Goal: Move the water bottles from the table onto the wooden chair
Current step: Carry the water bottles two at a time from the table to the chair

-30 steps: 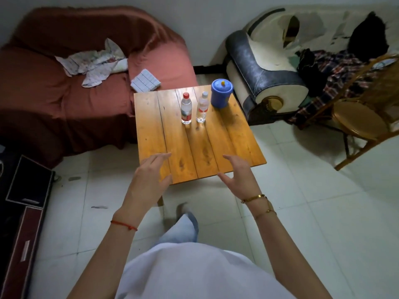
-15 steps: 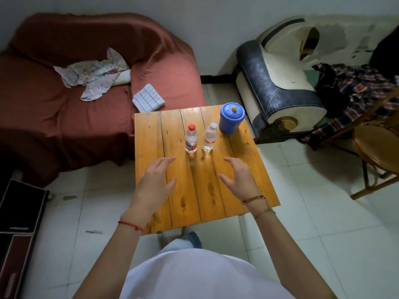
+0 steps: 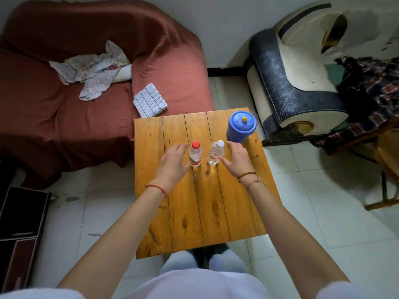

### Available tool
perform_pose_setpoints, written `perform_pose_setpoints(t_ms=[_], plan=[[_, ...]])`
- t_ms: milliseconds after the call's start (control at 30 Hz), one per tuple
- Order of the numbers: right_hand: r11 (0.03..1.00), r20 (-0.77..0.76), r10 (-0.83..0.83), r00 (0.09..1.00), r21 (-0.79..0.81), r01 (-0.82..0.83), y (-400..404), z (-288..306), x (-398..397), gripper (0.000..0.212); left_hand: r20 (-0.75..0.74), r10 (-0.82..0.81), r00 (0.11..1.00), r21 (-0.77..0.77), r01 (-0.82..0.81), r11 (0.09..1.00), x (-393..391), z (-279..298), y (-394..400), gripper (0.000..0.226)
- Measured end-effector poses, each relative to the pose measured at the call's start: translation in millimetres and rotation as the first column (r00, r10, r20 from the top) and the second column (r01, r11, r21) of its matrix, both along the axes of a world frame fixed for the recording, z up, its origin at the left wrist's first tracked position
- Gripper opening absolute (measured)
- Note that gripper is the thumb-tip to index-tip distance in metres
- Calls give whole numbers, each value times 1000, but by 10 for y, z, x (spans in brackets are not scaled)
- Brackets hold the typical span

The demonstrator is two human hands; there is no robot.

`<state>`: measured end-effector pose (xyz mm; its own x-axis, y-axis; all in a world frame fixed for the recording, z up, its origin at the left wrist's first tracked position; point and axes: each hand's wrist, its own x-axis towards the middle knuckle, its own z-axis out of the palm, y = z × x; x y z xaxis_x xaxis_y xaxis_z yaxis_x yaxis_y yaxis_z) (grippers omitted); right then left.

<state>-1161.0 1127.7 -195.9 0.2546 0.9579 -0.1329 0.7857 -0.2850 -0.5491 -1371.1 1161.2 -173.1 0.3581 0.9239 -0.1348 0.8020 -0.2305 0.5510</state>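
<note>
Both hands' fingers are spread, empty. The red-capped bottle [image 3: 195, 154] stands just right of the left hand [image 3: 172, 165] fingers; the white-capped bottle [image 3: 216, 153] just left of the right hand [image 3: 236, 156] fingers, both upright on the desk [image 3: 194, 212]. A hasty squeeze could topple either bottle into its neighbour.

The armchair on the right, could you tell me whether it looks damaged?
Yes. The armchair looks worn: its backrest's cream covering is torn open, and its dark armrest is scuffed whitish. Both water bottles stand upright.
</note>
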Motion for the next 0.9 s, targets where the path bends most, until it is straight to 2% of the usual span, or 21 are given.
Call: perform_pose_setpoints(t_ms=[367,567,900], plan=[[974,35,128,991,-193,-119,844,-570,353,51,-124,18,992,-132,-34,991,529,-656,743,63],[957,18,196,980,-222,-187,1040,-849,409,33,-159,12,987,-186,-42,982,732,-868,953,51],[967,-37,155,987,-198,-159,1066,-964,405,26,-135,112,984,-201,-138,970,834,-1008,932,36]])
